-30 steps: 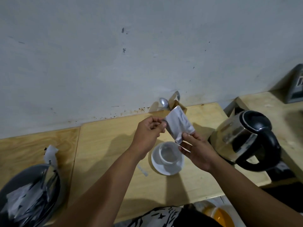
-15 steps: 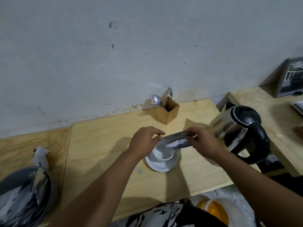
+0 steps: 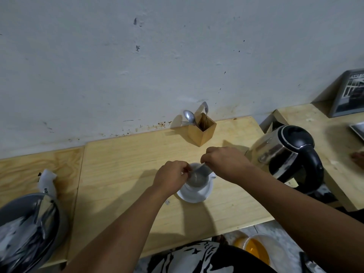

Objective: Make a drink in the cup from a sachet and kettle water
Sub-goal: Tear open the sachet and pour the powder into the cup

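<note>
A white cup (image 3: 197,181) stands on a white saucer (image 3: 199,195) in the middle of the wooden table (image 3: 128,170). A silver sachet (image 3: 202,170) is tipped down into the cup's mouth. My right hand (image 3: 224,162) pinches its upper end, and my left hand (image 3: 171,179) pinches its lower edge at the cup's left rim. What is inside the cup is hidden by the sachet and hands. A steel kettle (image 3: 283,152) with a black lid and handle stands just right of my right hand.
A wooden holder (image 3: 201,132) with spoons (image 3: 189,116) stands at the wall behind the cup. A grey bowl (image 3: 27,231) full of sachets sits at the left front edge. A second table (image 3: 325,138) with a framed picture (image 3: 348,93) lies to the right. An orange-filled bowl (image 3: 256,249) is on the floor.
Both hands have brought the sachet down from upright above the cup and tilted it into the cup's mouth. The view has also shifted slightly.
</note>
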